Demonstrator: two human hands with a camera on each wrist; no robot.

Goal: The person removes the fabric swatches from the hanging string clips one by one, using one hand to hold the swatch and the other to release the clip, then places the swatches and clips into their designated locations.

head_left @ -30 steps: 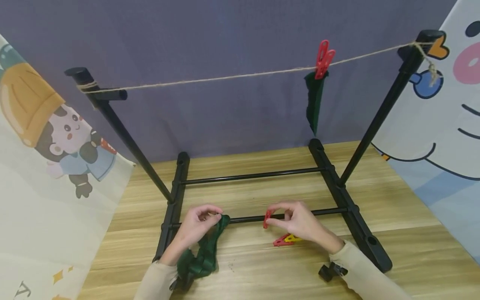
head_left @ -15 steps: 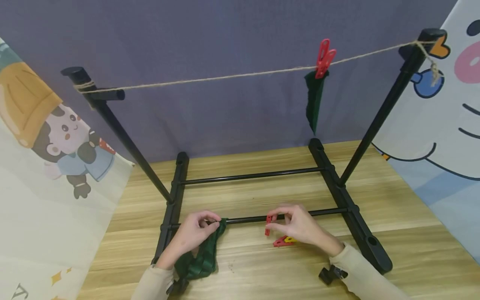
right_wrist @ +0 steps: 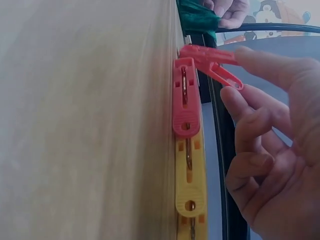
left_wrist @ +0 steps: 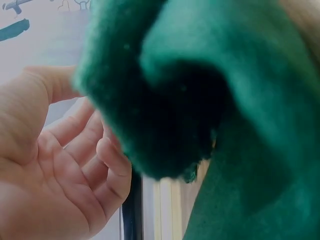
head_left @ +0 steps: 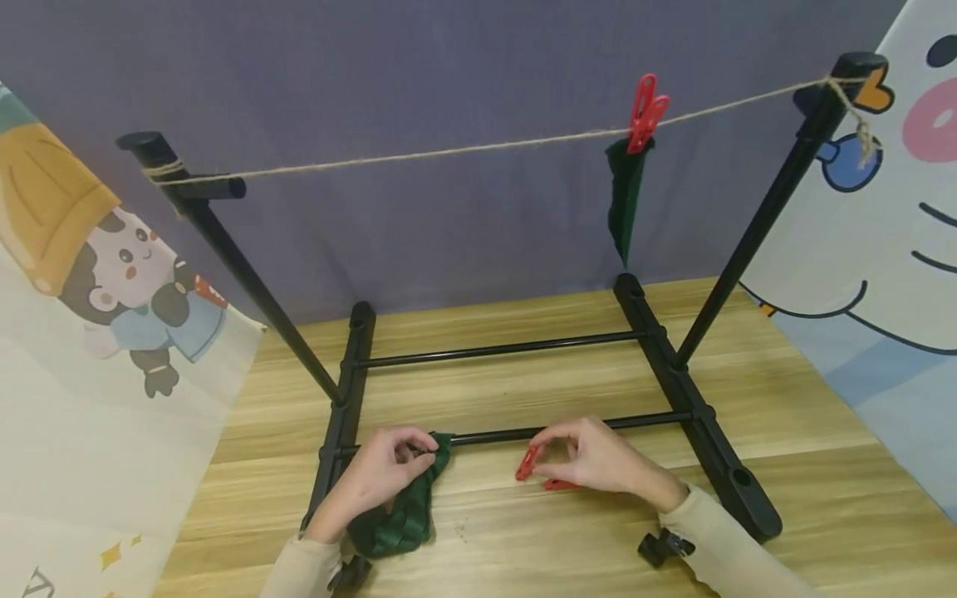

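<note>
Between its thumb and fingertips my left hand (head_left: 385, 467) pinches the upper end of a dark green cloth (head_left: 398, 525), which trails down onto the table. The cloth fills much of the left wrist view and covers those fingertips. To the right, my right hand (head_left: 598, 458) pinches the handle ends of a red clothespin (head_left: 527, 463) low over the table. Just beneath lies another red clothespin (right_wrist: 186, 100), with yellow clothespins (right_wrist: 190, 175) in line behind it in the right wrist view; my right hand hides the yellow ones in the head view.
A black rack (head_left: 673, 390) with two uprights stands on the wooden table (head_left: 478, 531). Twine (head_left: 449, 153) runs between the uprights. From it hangs a green cloth piece (head_left: 625, 199), held by a red clothespin (head_left: 645, 116). A grey-blue partition (head_left: 449, 241) rises behind.
My right hand has come down slightly, and its red clothespin now leans instead of standing upright. My left hand and the cloth top have shifted slightly left and down.
</note>
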